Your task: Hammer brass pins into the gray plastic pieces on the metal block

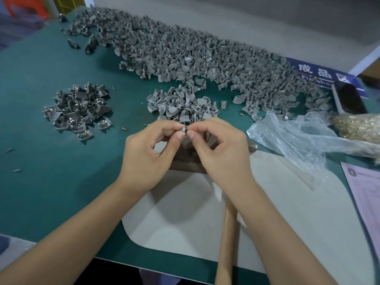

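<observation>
— Green matting covers the table (51,83), with a pale mat (185,219) laid on it at the near edge. What are the hands doing?

— Both meet just above the dark metal block (186,161). Left hand (148,149): thumb and forefinger curled, pinching a small gray plastic piece (183,128). Right hand (220,145): thumb and forefinger pinched at the same piece from the other side; whether a pin is between them is too small to tell.

— And the stock?

— A long heap of gray pieces (195,56) along the far side, a small heap (183,105) just beyond the hands, and a separate pile (77,108) to the left showing brass glints. Brass pins (357,126) lie at the far right on a clear plastic bag (298,138). A wooden hammer handle (227,233) runs under the right wrist.

— Any writing?

— A blue sign (320,73) reads "成品区"; below it, Latin letters starting "Fi" and partly hidden. A printed sheet (366,194) at right is unreadable.
</observation>
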A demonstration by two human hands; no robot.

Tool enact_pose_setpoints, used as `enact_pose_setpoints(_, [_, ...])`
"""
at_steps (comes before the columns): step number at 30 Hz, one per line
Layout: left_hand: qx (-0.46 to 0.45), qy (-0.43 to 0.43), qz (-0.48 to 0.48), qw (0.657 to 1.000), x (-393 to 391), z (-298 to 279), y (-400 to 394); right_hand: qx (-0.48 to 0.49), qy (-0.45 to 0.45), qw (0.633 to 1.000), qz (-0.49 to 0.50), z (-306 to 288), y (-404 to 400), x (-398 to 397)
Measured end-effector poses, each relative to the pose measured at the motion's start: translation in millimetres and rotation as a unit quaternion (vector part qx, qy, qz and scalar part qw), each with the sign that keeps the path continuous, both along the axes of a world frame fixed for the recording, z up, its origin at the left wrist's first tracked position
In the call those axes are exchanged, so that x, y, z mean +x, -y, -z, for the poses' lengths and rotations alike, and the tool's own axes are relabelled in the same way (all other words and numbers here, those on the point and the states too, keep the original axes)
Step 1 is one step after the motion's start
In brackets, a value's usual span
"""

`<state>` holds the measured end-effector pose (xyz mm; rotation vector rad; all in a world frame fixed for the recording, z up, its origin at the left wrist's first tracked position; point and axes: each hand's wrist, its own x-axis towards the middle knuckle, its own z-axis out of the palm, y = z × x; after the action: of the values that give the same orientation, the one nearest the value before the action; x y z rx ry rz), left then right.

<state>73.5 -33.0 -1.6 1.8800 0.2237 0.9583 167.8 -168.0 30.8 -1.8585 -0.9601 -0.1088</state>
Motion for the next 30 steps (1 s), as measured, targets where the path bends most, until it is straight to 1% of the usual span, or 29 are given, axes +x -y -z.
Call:
enact_pose_setpoints(8, [0.045,-0.004,0.002,0.999,0.2,0.2,-0.7,-0.018,0.011,0.999,-0.028,1.1,3.3,8.5])
enact_pose_setpoints(19, [0.030,-0.005,-0.003,1.000,-0.4,-2.7,0.1,0.000,0.027,1.000,-0.002,0.5,3.1,6.5])
enact_pose_setpoints(23, [0.043,-0.002,-0.004,0.999,0.7,-1.9,-0.3,-0.007,0.063,0.998,0.003,0.6,4.0,5.6])
enact_pose_setpoints(26, [0.035,-0.007,0.004,0.999,0.7,-2.4,-1.1,-0.010,0.058,0.998,-0.005,1.1,5.2,6.9])
enact_pose_setpoints(30, [-0.010,-0.014,0.025,1.000,-1.0,-5.2,-1.2,-0.023,0.058,0.998,0.001,-2.0,6.8,4.4])
